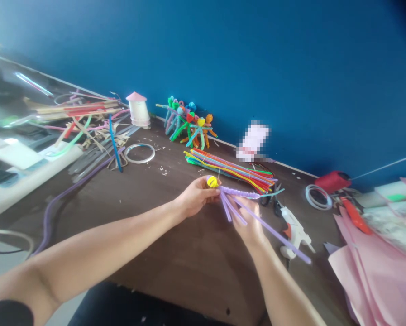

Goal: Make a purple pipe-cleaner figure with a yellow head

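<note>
My left hand [198, 197] pinches a small pipe cleaner figure [228, 192] with a round yellow head, just below that head. Its purple chenille stems fan out toward my right hand [246, 222], whose fingers close on several of them. One long purple stem [274, 232] runs past my right hand toward a white hot glue gun [293, 231]. Behind both hands lies a bundle of multicoloured pipe cleaners [230, 170], a little apart from my fingers. A pair of scissors [272, 201] rests near my right fingertips, partly hidden by the purple stems.
Finished pipe cleaner figures [189, 124] stand against the blue wall [291, 59], beside a small pink-roofed white tower [138, 108]. The dark wooden table [189, 267] also holds a tape ring [139, 153], a red spool [332, 181], pink paper sheets [375, 276] and strips of material.
</note>
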Demonstrator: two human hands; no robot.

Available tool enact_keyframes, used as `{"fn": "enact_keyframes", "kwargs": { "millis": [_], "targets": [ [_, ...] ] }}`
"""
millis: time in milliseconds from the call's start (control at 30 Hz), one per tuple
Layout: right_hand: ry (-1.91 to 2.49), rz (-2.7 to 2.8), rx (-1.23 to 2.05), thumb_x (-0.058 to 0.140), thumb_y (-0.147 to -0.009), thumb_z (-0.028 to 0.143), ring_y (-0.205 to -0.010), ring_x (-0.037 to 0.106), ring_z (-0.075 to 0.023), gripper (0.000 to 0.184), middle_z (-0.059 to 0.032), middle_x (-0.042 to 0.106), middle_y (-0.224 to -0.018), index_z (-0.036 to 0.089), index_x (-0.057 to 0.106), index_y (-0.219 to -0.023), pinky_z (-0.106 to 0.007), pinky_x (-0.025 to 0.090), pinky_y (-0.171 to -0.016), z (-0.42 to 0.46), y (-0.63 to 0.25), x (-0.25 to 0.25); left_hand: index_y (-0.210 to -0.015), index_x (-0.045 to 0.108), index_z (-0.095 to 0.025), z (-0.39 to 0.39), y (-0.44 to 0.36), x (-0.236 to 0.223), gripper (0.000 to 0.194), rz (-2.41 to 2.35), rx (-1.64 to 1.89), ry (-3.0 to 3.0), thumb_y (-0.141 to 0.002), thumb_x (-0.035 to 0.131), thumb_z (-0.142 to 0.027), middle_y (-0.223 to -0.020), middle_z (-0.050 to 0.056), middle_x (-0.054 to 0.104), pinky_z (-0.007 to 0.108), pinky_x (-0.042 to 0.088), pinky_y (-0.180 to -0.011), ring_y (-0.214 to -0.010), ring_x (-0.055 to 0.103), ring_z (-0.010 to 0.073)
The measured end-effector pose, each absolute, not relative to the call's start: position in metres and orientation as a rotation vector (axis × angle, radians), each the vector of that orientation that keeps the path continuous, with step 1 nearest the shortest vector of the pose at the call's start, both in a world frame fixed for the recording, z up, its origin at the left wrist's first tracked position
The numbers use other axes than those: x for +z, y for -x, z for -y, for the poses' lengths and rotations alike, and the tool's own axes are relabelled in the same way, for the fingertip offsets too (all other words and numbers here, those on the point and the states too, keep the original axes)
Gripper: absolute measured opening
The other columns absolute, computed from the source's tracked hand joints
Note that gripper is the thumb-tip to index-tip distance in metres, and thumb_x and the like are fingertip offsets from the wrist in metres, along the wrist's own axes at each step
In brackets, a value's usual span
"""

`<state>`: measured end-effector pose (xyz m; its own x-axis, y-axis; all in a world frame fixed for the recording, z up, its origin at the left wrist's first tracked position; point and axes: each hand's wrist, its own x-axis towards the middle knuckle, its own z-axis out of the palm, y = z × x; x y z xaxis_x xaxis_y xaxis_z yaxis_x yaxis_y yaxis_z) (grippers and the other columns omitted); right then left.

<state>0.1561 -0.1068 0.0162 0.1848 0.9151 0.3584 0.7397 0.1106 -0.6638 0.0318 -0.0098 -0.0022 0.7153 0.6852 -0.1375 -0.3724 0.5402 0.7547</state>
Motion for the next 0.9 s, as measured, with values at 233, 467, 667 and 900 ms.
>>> {"fn": "enact_keyframes", "kwargs": {
  "millis": [233, 467, 667, 900],
  "targets": [
    [1.651, 1.392, 0.395, 0.052, -0.079, 0.032, -0.072, 0.064, -0.0203, 0.021, -0.0035, 0.068, -0.072, 0.018, 0.068, -0.078, -0.028, 0.049, -0.066, 0.098, -0.153, 0.010, -0.081, 0.051, -0.013, 0.012, -0.035, -0.005, 0.026, -0.504, 0.751, -1.011, -0.059, 0.066, -0.013, -0.069, -0.003, 0.052, 0.023, 0.043, -0.058, -0.059, 0.051, 0.0077],
    [1.829, 1.260, 0.336, 0.046, -0.080, 0.037, -0.041, 0.050, -0.0114, 0.036, 0.0020, 0.053, -0.042, 0.016, 0.059, -0.055, -0.021, 0.038, -0.042, 0.100, -0.148, 0.016, -0.081, 0.054, -0.013, 0.016, -0.031, -0.005, 0.017, -0.487, 0.807, -1.520, -0.065, 0.058, -0.012, -0.073, -0.001, 0.053, 0.021, 0.041, -0.064, -0.067, 0.050, 0.0095],
    [1.972, 1.552, 0.120, 0.051, -0.077, 0.027, -0.065, 0.064, -0.0168, 0.017, -0.0007, 0.069, -0.072, 0.023, 0.065, -0.085, -0.022, 0.043, -0.059, 0.105, -0.139, 0.018, -0.080, 0.056, -0.013, 0.013, -0.030, -0.009, 0.013, -0.619, 0.782, -1.675, -0.068, 0.053, -0.013, -0.073, 0.002, 0.059, 0.022, 0.043, -0.063, -0.068, 0.054, 0.0119],
    [2.093, 1.775, -0.110, 0.049, -0.077, 0.024, -0.062, 0.064, -0.0171, 0.017, -0.0020, 0.069, -0.074, 0.022, 0.063, -0.086, -0.023, 0.041, -0.056, 0.111, -0.138, 0.023, -0.076, 0.058, -0.014, 0.017, -0.029, 0.000, 0.015, -0.655, 0.807, -1.873, -0.066, 0.048, -0.008, -0.072, 0.001, 0.060, 0.021, 0.042, -0.061, -0.066, 0.055, 0.0118]
  ]
}}
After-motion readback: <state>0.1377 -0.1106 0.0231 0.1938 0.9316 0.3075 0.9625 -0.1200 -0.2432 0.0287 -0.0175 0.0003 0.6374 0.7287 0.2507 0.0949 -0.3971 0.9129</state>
